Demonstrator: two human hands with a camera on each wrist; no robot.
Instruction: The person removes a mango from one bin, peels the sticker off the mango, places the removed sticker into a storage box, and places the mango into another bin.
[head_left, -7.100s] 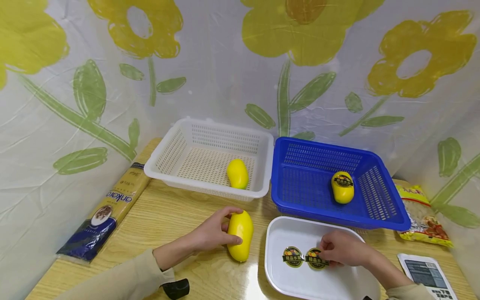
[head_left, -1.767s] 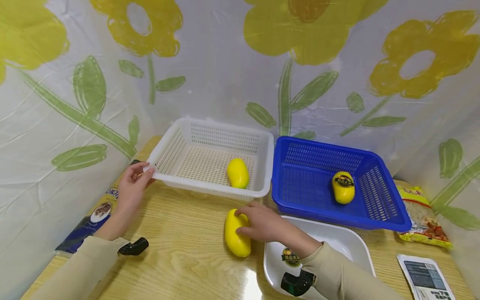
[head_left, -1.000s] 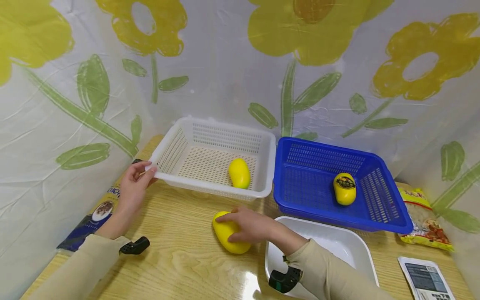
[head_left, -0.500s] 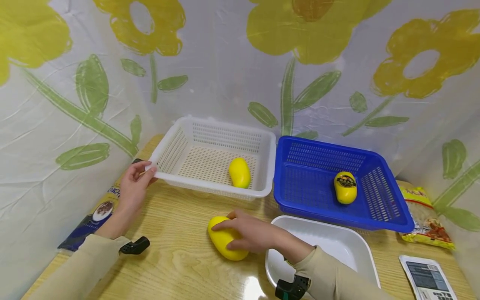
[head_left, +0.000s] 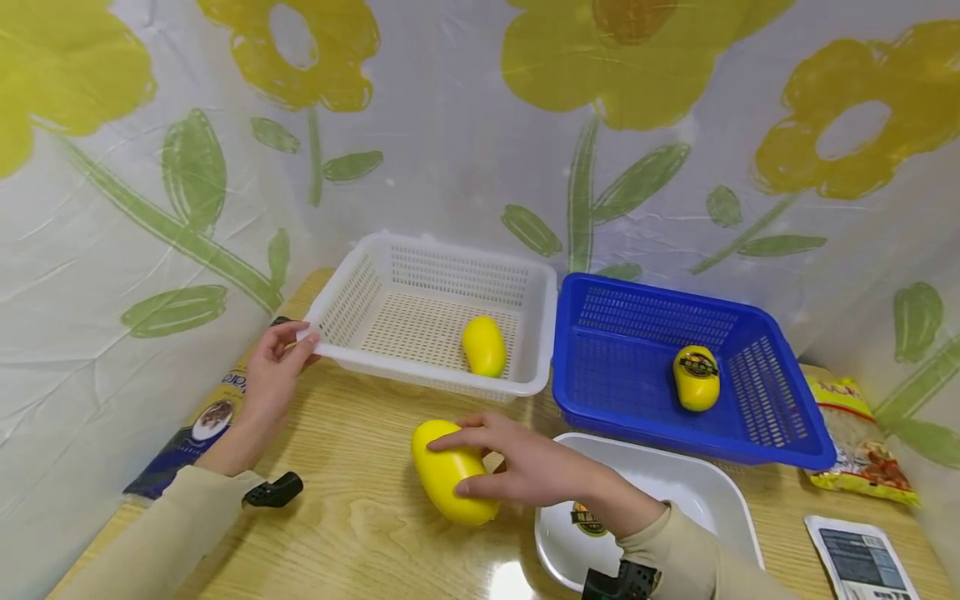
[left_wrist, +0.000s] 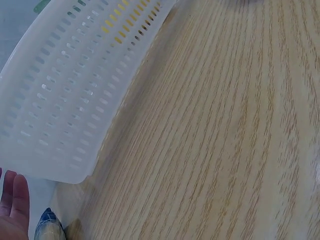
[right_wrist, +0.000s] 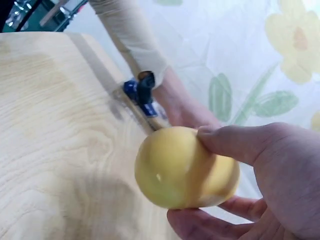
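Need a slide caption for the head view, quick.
Right grip holds a mango; left grip at the corner of the white basket.

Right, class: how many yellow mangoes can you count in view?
3: one mango in the right hand, a second mango in the white basket, and a labelled mango in the blue basket. None seems hidden.

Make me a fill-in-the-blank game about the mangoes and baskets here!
1. The ____ hand holds a mango.
2. The mango with a sticker lies in the ____ basket.
3. The other hand touches the rim of the ____ basket.
4. Altogether, the head view shows ____ mangoes.

Missing words: right; blue; white; three.
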